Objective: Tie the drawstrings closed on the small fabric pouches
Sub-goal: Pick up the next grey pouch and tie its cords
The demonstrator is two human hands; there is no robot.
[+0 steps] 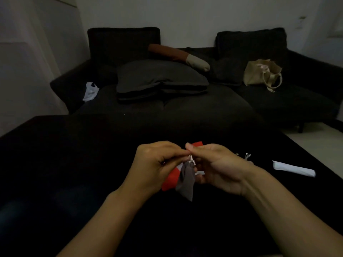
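Note:
A small grey fabric pouch (pixel 186 182) hangs between my hands above a black surface (pixel 74 154). Its gathered neck has pale drawstrings (pixel 191 161). My left hand (pixel 154 164) pinches the strings at the neck from the left. My right hand (pixel 213 166) pinches them from the right, thumb raised above the neck. A red item (pixel 169 179) lies flat under and behind the pouch, partly hidden by both hands. Pale string ends of another item (pixel 247 156) peek out beyond my right wrist.
A white rolled paper (pixel 293 168) lies on the black surface at the right. Beyond stands a dark sofa (pixel 204 108) with grey cushions (pixel 159 76), a brown and cream bolster (pixel 178 56), a beige tote bag (pixel 261 74) and a white plastic bag (pixel 91 91).

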